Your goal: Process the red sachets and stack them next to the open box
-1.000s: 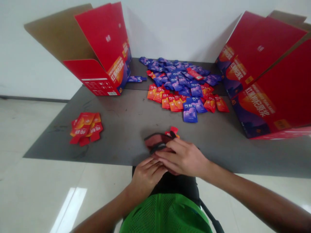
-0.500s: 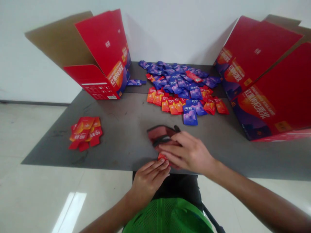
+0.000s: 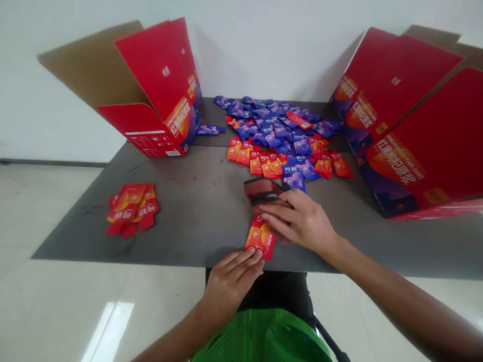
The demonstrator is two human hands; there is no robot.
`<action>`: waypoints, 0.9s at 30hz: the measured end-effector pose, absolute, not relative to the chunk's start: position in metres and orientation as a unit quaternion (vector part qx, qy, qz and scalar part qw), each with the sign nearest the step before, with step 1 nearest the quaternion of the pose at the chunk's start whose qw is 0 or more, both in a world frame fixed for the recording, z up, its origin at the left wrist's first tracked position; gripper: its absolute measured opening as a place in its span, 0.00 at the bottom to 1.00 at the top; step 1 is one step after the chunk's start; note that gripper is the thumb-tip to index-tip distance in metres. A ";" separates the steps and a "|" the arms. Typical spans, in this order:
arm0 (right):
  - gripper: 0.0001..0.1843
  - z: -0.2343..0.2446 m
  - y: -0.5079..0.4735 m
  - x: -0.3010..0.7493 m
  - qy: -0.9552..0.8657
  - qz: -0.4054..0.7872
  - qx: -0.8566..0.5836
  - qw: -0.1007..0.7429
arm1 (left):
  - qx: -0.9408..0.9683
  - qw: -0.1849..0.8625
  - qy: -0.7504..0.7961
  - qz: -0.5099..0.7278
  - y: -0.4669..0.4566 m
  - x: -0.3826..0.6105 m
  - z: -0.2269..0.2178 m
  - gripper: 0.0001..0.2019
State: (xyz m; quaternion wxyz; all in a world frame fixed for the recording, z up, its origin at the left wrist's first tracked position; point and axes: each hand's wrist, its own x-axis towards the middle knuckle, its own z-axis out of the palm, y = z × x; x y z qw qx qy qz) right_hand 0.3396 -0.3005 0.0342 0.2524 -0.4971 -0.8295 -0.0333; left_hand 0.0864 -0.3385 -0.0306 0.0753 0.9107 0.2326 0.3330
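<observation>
A red and orange sachet [image 3: 260,237] lies near the front edge of the grey table. The fingertips of my left hand [image 3: 236,279] press on its lower end, fingers held together; the thumb is hidden. My right hand [image 3: 305,218] is closed around a dark red, cloth-like pad with black edging [image 3: 260,189], slightly blurred. This pad covers the upper end of the sachet. Just beyond it, a blue-purple sachet [image 3: 293,177] lies at the near edge of a pile of blue-purple sachets [image 3: 269,125]. Several red sachets [image 3: 266,163] lie along the front of that pile.
A small stack of red sachets [image 3: 132,206] sits at the left of the table [image 3: 196,216]. An open red carton [image 3: 151,125] stands at the back left, and red cartons [image 3: 400,151] stand at the right. Behind the table rises a white wall [image 3: 264,45].
My right hand and the pad have moved away from me, up along the red sachet, uncovering more of its front. My left hand stays in place on its lower end.
</observation>
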 end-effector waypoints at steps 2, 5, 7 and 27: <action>0.16 0.026 -0.325 0.321 -0.862 0.011 -0.439 0.253 | 0.908 0.087 0.241 0.331 -0.340 0.086 -0.032 0.10; 0.16 0.010 -0.333 0.316 -0.877 0.048 -0.415 0.239 | 0.909 0.098 0.249 0.321 -0.340 0.085 -0.032 0.11; 0.16 0.004 -0.314 0.331 -0.858 0.034 -0.461 0.223 | 0.913 0.092 0.240 0.317 -0.340 0.085 -0.031 0.11; 0.16 0.005 -0.282 0.353 -0.838 0.021 -0.508 0.198 | 0.911 0.093 0.242 0.320 -0.340 0.087 -0.029 0.10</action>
